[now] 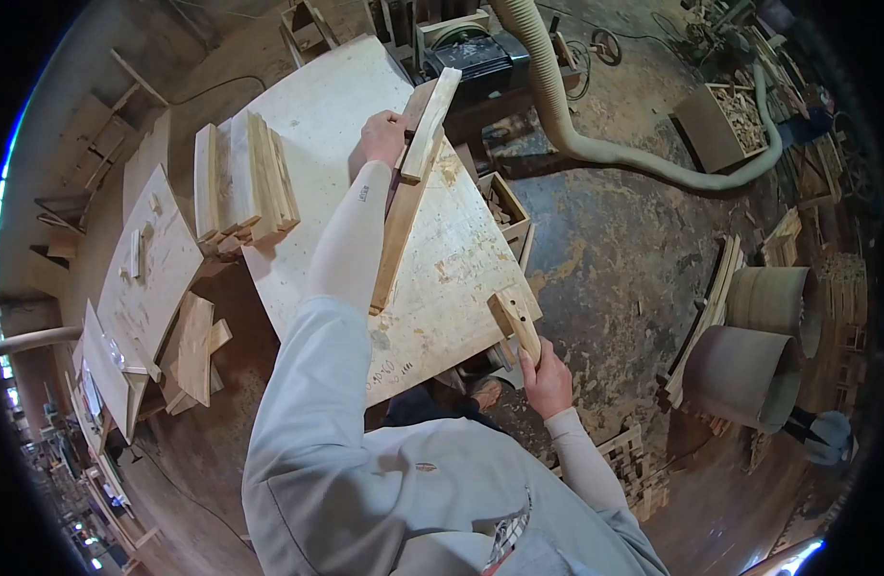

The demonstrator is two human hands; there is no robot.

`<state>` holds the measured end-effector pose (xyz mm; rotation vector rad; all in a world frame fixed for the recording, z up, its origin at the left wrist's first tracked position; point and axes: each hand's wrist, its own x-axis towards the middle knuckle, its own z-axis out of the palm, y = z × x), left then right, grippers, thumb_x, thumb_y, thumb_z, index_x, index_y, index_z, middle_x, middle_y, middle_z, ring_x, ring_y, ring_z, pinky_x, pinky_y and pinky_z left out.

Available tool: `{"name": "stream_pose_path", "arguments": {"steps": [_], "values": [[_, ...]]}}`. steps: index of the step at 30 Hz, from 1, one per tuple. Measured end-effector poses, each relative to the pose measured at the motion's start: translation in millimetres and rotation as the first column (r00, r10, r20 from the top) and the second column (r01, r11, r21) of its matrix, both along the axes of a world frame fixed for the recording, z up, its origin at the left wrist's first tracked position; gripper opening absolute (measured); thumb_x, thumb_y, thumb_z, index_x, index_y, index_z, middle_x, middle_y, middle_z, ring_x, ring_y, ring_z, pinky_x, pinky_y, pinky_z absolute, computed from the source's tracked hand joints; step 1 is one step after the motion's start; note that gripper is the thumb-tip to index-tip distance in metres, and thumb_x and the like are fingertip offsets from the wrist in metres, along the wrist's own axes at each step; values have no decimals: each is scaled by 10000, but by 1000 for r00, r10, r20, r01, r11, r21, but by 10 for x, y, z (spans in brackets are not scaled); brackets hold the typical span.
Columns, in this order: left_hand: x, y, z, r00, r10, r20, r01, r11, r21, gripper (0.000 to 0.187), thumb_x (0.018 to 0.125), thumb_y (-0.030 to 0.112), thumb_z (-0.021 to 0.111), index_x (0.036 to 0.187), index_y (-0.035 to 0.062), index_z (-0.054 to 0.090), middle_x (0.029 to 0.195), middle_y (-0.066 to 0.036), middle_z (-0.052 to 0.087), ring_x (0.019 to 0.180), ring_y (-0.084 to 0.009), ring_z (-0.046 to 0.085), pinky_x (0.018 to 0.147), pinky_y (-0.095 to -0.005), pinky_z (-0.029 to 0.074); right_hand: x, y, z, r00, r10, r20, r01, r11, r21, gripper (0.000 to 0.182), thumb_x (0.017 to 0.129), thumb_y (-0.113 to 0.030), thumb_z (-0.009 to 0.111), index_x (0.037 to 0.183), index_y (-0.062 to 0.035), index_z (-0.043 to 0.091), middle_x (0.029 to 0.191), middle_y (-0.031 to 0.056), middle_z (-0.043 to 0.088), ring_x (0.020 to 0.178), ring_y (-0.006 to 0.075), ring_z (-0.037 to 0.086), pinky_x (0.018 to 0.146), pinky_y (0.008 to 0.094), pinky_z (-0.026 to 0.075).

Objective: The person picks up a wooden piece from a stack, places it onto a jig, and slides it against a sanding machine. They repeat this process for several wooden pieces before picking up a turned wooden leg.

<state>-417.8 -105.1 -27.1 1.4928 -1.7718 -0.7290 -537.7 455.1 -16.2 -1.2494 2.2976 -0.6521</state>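
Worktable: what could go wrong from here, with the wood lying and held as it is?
The pale wood strip by the left hand seems to jut past the edge of the worktable, so it might tip or get knocked. The stacked boards, with uneven ends at the table's left side, could slide if bumped.
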Motion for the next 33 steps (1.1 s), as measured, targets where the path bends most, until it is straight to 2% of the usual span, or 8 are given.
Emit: {"name": "stream_pose_path", "arguments": {"steps": [7, 10, 16, 22, 24, 30, 31, 33], "values": [[0, -6, 16, 1000, 0, -15, 0, 1000, -18, 240, 943, 292, 785, 990, 75, 875, 1004, -184, 836, 978, -370, 801, 920, -457, 610, -14, 16, -200, 1000, 3, 18, -2, 999, -35, 418, 1086, -354, 667, 1370, -55, 601, 1050, 293, 767, 946, 526, 739, 781, 604, 587], [-10, -17, 15, 1000, -1, -8, 1, 997, -79, 230, 945, 288, 776, 988, 86, 878, 1016, -182, 836, 978, -376, 801, 923, -461, 614, -10, 0, -228, 1000, 0, 3, 0, 999, -51, 439, 1096, -365, 656, 1408, -61, 599, 1057, 299, 767, 957, 524, 742, 786, 603, 589], [-15, -136, -66, 999, 3, -31, -6, 997, -80, 221, 951, 292, 766, 979, 104, 880, 1036, -176, 835, 1008, -382, 797, 955, -467, 617, -13, 33, -322, 1000, -5, -16, 4, 998, -63, 429, 1105, -409, 643, 1351, -58, 609, 1004, 295, 768, 935, 527, 738, 782, 618, 577], [-34, -88, 25, 999, 18, 51, -15, 998, -55, 237, 958, 313, 777, 1030, 110, 877, 1125, -181, 828, 1092, -392, 780, 993, -481, 609, 11, 36, -277, 1000, -25, 16, 26, 999, -41, 418, 1118, -447, 613, 1241, -48, 599, 973, 301, 761, 919, 544, 730, 779, 637, 563], [-29, -62, 83, 999, 6, 47, -6, 1000, 7, 243, 953, 320, 790, 1048, 113, 876, 1153, -181, 827, 1129, -399, 772, 1012, -493, 603, 14, 28, -259, 1000, -28, -3, 28, 999, -43, 418, 1120, -458, 608, 1194, -47, 593, 972, 303, 760, 918, 543, 730, 774, 637, 562], [-51, -4, 212, 997, 10, 79, -17, 996, 91, 261, 952, 336, 804, 1081, 120, 873, 1190, -184, 823, 1170, -399, 764, 1032, -510, 597, 34, 11, -174, 999, -34, -15, 34, 999, -20, 410, 1119, -454, 611, 1184, -50, 595, 973, 301, 761, 912, 538, 732, 759, 630, 565], [-64, -23, 191, 996, 12, 86, -19, 996, 92, 261, 952, 336, 804, 1081, 120, 873, 1190, -184, 823, 1170, -399, 764, 1032, -510, 597, 33, 10, -178, 999, -32, -8, 32, 999, -19, 410, 1119, -454, 611, 1184, -50, 595, 973, 301, 761, 912, 538, 732, 759, 630, 565], [-103, -57, 146, 993, 69, 96, -69, 998, -3, 367, 907, 442, 855, 938, 77, 842, 997, -186, 834, 1017, -361, 795, 950, -470, 600, 25, 15, -201, 999, -20, -37, 19, 999, -26, 398, 1116, -440, 619, 1212, -54, 605, 970, 295, 760, 905, 529, 736, 753, 623, 567]]}}
